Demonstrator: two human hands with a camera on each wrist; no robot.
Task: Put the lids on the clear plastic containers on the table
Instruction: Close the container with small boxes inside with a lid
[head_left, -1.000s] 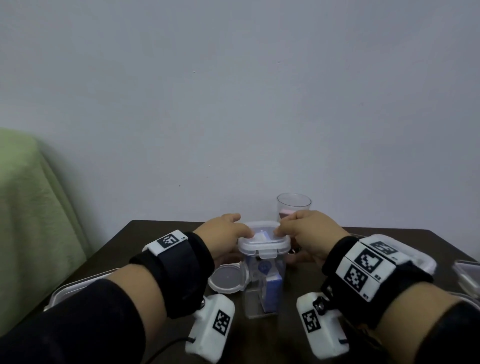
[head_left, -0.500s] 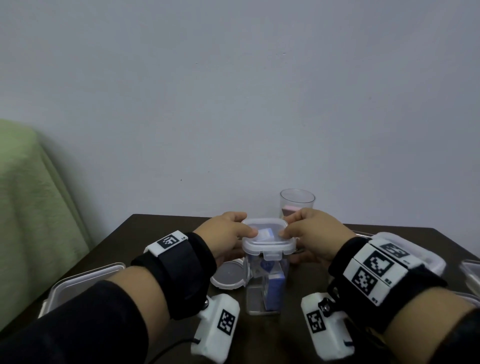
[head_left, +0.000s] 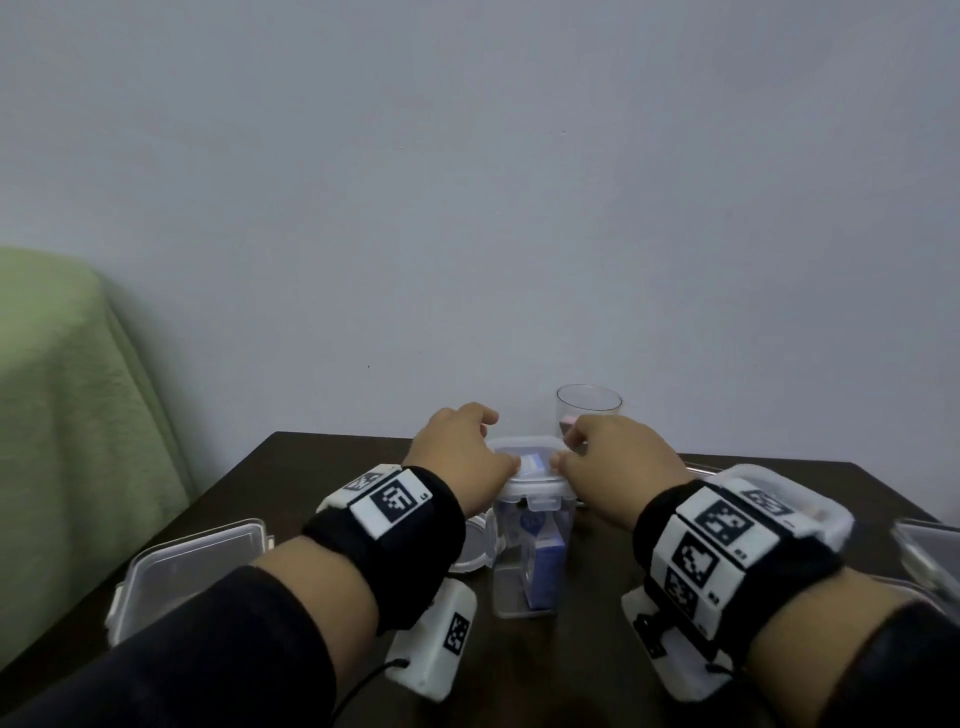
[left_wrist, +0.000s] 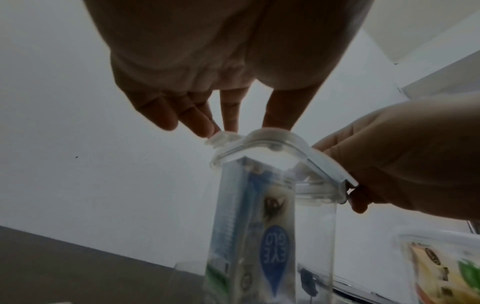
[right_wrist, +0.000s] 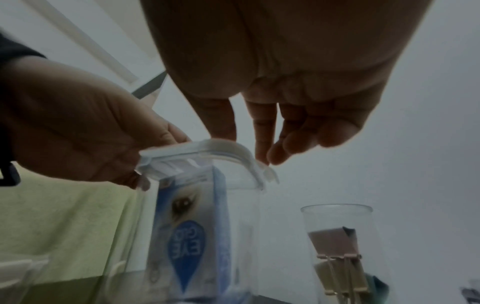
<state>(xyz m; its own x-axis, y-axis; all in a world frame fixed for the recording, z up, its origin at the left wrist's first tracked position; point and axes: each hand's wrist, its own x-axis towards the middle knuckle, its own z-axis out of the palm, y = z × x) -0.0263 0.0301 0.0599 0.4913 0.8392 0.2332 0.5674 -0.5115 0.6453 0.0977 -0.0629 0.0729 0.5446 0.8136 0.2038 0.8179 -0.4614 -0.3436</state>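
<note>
A tall clear container (head_left: 524, 577) stands mid-table with a blue carton (left_wrist: 246, 226) upright inside. Its white-rimmed lid (head_left: 535, 491) sits on top, the near flap hanging down. My left hand (head_left: 488, 447) grips the lid's left side, thumb on top and fingers curled over the far rim. My right hand (head_left: 571, 447) grips the right side the same way. In the left wrist view my left fingertips (left_wrist: 207, 129) touch a raised flap of the lid (left_wrist: 275, 142). In the right wrist view my right fingertips (right_wrist: 262, 156) meet the far flap of the lid (right_wrist: 207, 152).
A round lid (head_left: 475, 545) lies left of the container. A flat clear box (head_left: 192, 561) sits at the table's left edge; lidded boxes (head_left: 800, 499) are on the right. A clear cup (head_left: 589, 410) holding a binder clip (right_wrist: 335, 236) stands behind. Green cloth (head_left: 62, 415) hangs left.
Both hands have stayed on the lid. Their fingers have reached further over its far rim, and the thumbs now lie on its top.
</note>
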